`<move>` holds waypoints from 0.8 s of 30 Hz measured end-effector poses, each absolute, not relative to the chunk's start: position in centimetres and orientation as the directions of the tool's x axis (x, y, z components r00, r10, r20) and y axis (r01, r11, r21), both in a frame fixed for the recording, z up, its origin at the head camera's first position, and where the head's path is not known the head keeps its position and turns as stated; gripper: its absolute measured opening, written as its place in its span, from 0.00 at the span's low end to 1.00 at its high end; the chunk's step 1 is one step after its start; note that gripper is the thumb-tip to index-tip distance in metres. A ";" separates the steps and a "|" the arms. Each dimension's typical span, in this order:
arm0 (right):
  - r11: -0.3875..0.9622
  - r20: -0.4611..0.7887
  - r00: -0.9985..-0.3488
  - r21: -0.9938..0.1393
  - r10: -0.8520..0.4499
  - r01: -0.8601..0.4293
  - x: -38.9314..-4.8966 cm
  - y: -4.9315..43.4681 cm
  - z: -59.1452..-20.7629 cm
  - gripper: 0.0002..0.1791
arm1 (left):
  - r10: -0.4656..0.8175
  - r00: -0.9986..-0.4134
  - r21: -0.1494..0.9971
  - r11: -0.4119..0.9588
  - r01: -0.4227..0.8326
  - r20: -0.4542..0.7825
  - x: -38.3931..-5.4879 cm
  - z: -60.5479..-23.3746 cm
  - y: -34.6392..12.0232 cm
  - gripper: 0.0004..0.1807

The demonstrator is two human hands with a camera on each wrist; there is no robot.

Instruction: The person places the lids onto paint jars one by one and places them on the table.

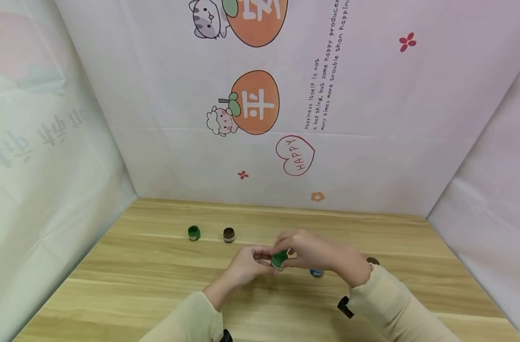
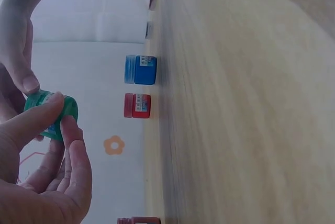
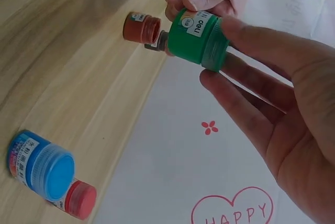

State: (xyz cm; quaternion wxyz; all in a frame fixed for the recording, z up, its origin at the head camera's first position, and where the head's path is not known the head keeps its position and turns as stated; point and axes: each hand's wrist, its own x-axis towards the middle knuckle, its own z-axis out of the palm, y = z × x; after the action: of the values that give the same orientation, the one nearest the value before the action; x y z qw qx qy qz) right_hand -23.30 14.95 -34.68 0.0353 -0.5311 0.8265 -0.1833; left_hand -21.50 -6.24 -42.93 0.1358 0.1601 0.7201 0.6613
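Observation:
A small green paint jar [image 1: 279, 260] with a white label is held off the table between both hands. My left hand [image 1: 248, 265] pinches the jar's body between thumb and fingers. My right hand [image 1: 307, 249] grips the cap end; in the right wrist view its thumb and fingers lie around the translucent cap [image 3: 214, 48]. That cap sits on the jar. Close to the right hand on the table, a blue paint jar [image 3: 44, 166] stands beside a red paint jar [image 3: 79, 200], both capped. The head view does not show the red jar.
Farther back on the wooden table [image 1: 157, 285] are another green jar [image 1: 193, 232] and a brown jar [image 1: 229, 235]. A dark brown round thing [image 1: 373, 261] is partly hidden behind the right forearm. Printed white cloth walls [image 1: 178, 156] enclose the table's back and sides.

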 end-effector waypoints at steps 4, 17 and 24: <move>0.379 0.147 -0.435 -0.300 -0.888 -0.875 -23.2 15.2 -34.6 0.21 | 0.402 -0.915 0.996 0.077 0.038 0.004 -21.3 -43.0 -6.3 0.21; 0.406 0.123 -0.469 -0.343 -0.875 -0.847 -23.0 14.8 -34.4 0.16 | 0.412 -0.911 0.998 0.048 0.038 0.015 -21.4 -43.0 -6.3 0.20; 0.383 0.130 -0.432 -0.289 -0.892 -0.877 -23.1 14.9 -34.8 0.19 | 0.417 -0.909 0.998 0.055 0.023 -0.002 -21.5 -43.0 -6.4 0.21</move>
State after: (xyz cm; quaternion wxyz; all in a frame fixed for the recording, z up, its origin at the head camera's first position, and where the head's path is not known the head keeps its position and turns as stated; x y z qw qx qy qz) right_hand -23.14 14.85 -34.80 0.0235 -0.5322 0.8313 -0.1586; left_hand -21.46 -6.42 -42.99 0.1468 0.1546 0.7112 0.6698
